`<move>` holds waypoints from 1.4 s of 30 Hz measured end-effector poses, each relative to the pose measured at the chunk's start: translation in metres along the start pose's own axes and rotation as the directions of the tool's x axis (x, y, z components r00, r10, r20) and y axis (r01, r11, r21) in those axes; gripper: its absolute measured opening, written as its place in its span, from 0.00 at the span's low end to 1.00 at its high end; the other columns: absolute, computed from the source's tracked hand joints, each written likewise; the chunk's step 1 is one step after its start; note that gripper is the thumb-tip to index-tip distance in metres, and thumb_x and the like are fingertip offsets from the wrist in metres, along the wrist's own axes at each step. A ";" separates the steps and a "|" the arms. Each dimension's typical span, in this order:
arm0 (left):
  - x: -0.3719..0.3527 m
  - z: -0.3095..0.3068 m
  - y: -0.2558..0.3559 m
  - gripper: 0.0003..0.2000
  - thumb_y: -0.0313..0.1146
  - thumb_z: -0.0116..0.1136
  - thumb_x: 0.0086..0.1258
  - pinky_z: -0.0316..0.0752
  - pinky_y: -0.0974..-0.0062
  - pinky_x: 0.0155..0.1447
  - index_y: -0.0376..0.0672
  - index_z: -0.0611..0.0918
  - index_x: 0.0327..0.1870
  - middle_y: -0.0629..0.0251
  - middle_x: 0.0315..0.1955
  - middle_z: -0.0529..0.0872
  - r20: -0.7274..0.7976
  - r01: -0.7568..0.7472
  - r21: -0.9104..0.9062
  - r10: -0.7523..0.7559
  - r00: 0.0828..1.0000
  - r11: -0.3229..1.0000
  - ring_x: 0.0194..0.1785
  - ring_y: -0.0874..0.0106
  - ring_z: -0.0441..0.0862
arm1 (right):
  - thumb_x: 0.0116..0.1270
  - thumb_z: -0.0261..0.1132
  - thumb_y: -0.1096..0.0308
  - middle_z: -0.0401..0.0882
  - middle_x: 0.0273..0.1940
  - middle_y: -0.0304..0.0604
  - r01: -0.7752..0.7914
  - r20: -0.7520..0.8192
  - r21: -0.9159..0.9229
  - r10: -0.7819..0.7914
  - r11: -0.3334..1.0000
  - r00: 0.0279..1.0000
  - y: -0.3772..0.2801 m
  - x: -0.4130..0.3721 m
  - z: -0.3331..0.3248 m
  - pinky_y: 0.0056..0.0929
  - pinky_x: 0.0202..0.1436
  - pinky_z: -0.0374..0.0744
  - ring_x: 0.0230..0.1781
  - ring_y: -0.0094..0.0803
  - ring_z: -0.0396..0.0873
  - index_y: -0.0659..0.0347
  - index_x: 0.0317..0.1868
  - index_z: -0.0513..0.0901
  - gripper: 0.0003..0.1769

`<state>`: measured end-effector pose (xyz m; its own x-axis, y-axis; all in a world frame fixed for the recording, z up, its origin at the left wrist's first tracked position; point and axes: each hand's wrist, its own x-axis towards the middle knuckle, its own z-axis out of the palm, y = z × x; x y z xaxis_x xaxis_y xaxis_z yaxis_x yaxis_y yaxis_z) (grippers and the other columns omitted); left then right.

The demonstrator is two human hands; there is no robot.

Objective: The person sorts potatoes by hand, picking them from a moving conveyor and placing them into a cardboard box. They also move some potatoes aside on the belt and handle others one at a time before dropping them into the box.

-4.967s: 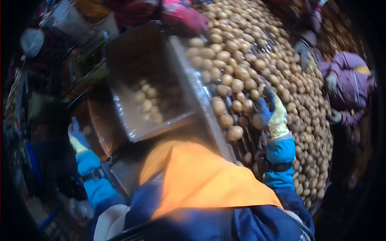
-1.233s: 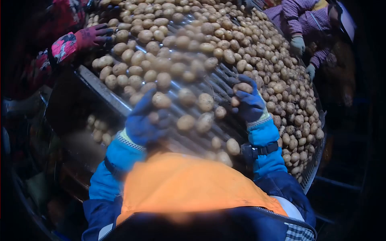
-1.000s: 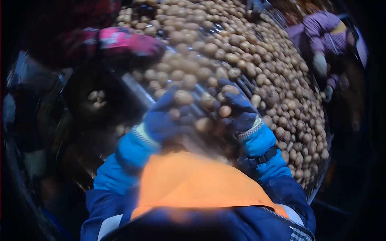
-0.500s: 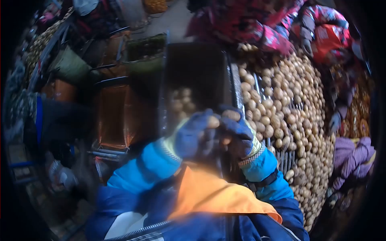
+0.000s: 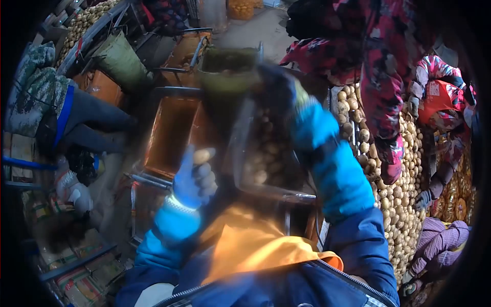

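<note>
My left hand (image 5: 193,179), in a blue glove, is closed around a potato (image 5: 203,155) that shows at the top of its fingers. Ahead and to the right, my right hand (image 5: 280,92) in a dark glove stretches over the far end of a lined bin, close to a green sack-lined container (image 5: 227,84). Its fingers are smeared by motion, so whatever they might hold is hidden. Below my right forearm, several potatoes (image 5: 266,148) lie inside the dark bin (image 5: 281,194).
To the right, a roller conveyor carries a thick layer of potatoes (image 5: 396,199). An orange-lined bin (image 5: 174,135) stands left of centre. A person in a patterned pink jacket (image 5: 383,92) leans over the conveyor; other people work at both sides. Flattened sacks (image 5: 76,281) lie at lower left.
My hands, together over the bin with potatoes before, have parted. The left moved left and down with a potato; the right reached forward. The view has also shifted, showing more on the left.
</note>
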<state>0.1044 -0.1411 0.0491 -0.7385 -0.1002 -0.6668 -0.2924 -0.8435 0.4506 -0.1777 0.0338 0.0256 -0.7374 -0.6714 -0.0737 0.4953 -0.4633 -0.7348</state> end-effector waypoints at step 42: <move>-0.015 -0.211 0.080 0.25 0.38 0.55 0.84 0.76 0.52 0.76 0.32 0.72 0.75 0.46 0.70 0.79 0.096 -0.516 0.791 0.766 0.636 0.329 0.71 0.53 0.80 | 0.81 0.64 0.62 0.84 0.63 0.51 -0.112 -0.619 -0.457 -0.224 0.882 0.753 -0.027 -0.356 -0.010 0.36 0.45 0.91 0.52 0.39 0.89 0.64 0.77 0.71 0.29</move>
<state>0.2199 -0.3188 -0.0302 -0.7516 -0.6592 -0.0217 -0.1958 0.1916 0.9617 0.0670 0.2913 0.0649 -0.9505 -0.0438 -0.3077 0.3102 -0.0694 -0.9481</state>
